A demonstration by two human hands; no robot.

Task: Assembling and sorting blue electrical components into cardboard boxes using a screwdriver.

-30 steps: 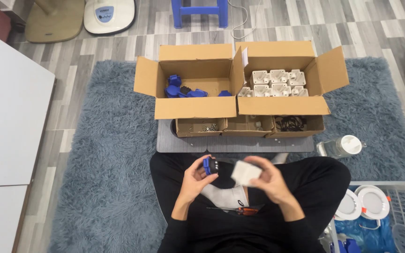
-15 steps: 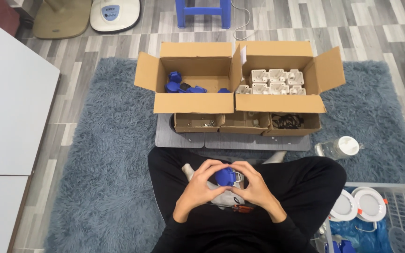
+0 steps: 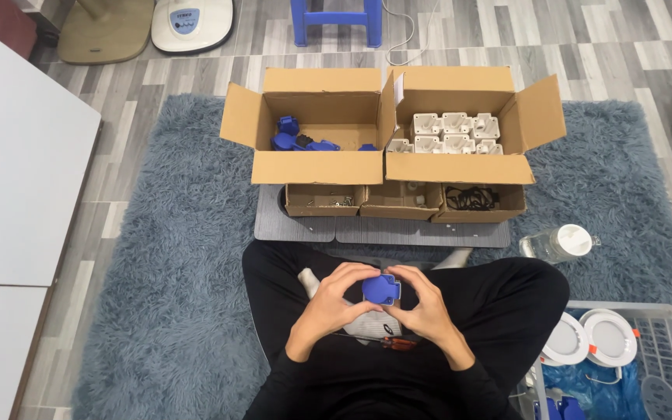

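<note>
We now press the blue socket cover (image 3: 381,288) between both hands over our lap, left hand (image 3: 334,302) and right hand (image 3: 423,305) fingers pinching it; a second ago the parts were apart. Beyond, the cardboard boxes (image 3: 316,165) lie open.

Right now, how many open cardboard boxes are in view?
5: left large box holding blue parts, right large box holding white parts, and three small boxes in front: left, middle, right. Others may be out of frame.
</note>
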